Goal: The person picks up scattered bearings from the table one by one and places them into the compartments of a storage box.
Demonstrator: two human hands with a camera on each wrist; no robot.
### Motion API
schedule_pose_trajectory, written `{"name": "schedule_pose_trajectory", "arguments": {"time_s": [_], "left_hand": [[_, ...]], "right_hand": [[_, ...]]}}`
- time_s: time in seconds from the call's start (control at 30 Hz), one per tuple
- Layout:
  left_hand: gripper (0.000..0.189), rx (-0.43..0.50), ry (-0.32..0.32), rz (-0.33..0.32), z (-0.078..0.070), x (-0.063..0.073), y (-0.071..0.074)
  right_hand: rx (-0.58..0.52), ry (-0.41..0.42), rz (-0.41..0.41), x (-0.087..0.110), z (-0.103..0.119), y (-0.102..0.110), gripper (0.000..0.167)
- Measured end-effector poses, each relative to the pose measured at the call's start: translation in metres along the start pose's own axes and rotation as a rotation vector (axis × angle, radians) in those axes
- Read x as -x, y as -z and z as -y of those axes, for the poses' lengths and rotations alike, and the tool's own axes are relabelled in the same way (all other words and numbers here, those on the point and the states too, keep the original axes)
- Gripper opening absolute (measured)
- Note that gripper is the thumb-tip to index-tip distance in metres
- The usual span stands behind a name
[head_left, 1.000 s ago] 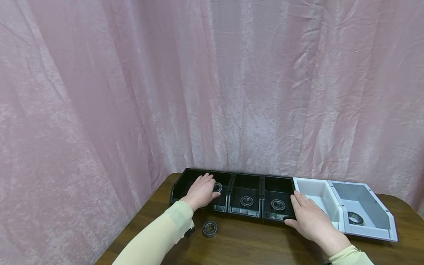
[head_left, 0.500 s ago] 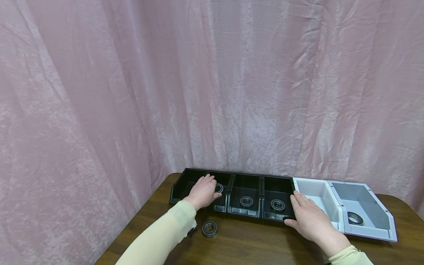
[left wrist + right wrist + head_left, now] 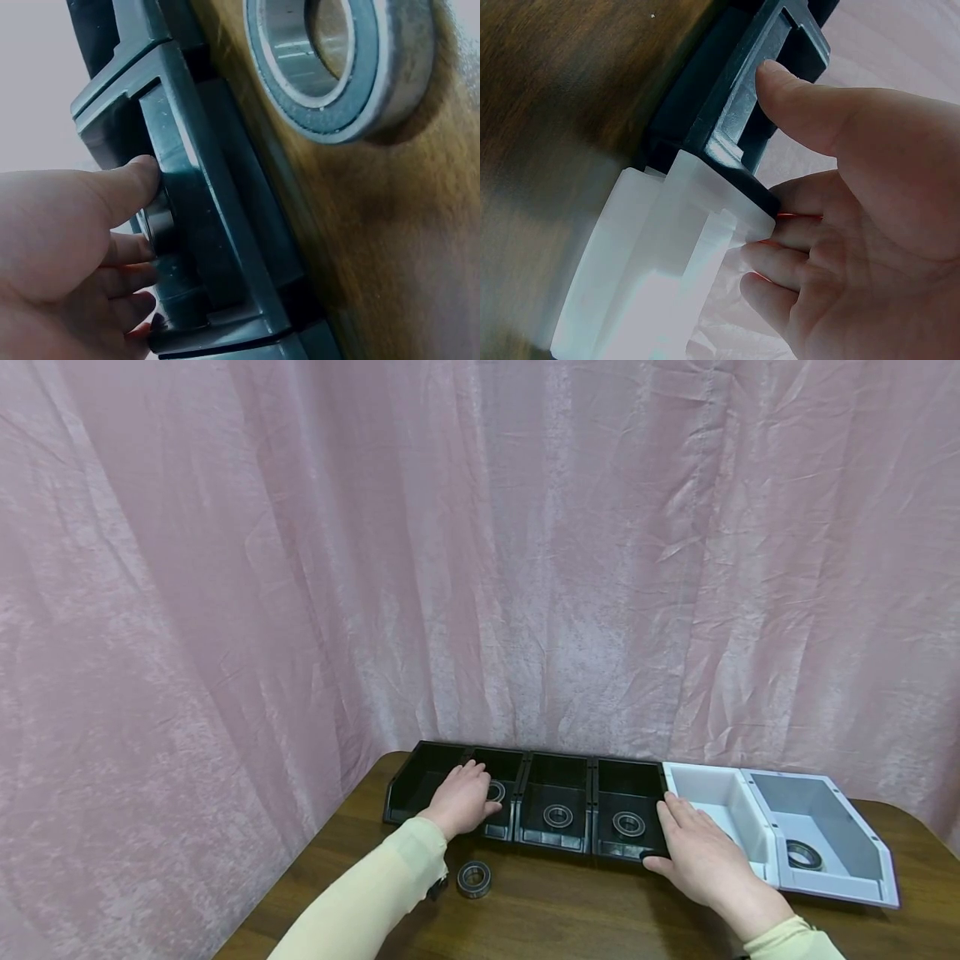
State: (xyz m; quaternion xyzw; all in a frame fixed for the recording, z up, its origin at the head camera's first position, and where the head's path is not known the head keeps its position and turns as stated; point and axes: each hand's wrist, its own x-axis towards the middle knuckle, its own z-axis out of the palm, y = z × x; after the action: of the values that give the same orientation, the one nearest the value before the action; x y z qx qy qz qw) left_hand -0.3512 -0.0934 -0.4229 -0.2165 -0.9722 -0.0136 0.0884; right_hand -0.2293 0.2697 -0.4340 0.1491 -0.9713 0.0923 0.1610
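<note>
My left hand (image 3: 460,800) reaches into the second black bin (image 3: 504,760) from the left, thumb and fingers around a ball bearing (image 3: 502,791). In the left wrist view, that bearing (image 3: 161,229) sits between the thumb and index finger behind the bin's front lip; its far side is hidden. My right hand (image 3: 703,852) rests with fairly straight fingers at the join of the rightmost black bin (image 3: 628,777) and the white bin (image 3: 708,779). In the right wrist view its thumb lies over the black bin's front. A loose bearing (image 3: 462,880) lies on the table before the bins.
Bearings lie in the third black bin (image 3: 558,768), the fourth black bin and the grey bin (image 3: 862,860) at the far right. All the bins stand side by side along the back of the wooden table (image 3: 555,910). A pink curtain (image 3: 562,568) hangs close behind.
My left hand has shifted slightly toward the front of its bin, and the bearing there has moved the same way. My right hand stays where it was.
</note>
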Motion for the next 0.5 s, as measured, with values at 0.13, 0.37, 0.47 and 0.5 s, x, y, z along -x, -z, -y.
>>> {"name": "schedule_pose_trajectory", "arguments": {"time_s": [0.13, 0.37, 0.47, 0.5], "left_hand": [[0.055, -0.006, 0.003, 0.009, -0.001, 0.0002, -0.0018], [0.055, -0.02, -0.002, 0.002, -0.0016, -0.0002, -0.0043], [0.054, -0.025, -0.001, 0.001, -0.0015, -0.0007, -0.0058], [0.054, -0.029, -0.001, 0.0, -0.0014, -0.0009, -0.0066]], "right_hand": [[-0.002, 0.003, -0.005, 0.0005, 0.0, -0.0004, 0.083], [-0.004, 0.0, -0.003, 0.0009, 0.0003, 0.0002, 0.083], [-0.004, -0.003, 0.008, 0.0006, 0.0004, 0.001, 0.083], [-0.004, -0.005, 0.01, 0.0005, 0.0005, 0.0012, 0.083]]}}
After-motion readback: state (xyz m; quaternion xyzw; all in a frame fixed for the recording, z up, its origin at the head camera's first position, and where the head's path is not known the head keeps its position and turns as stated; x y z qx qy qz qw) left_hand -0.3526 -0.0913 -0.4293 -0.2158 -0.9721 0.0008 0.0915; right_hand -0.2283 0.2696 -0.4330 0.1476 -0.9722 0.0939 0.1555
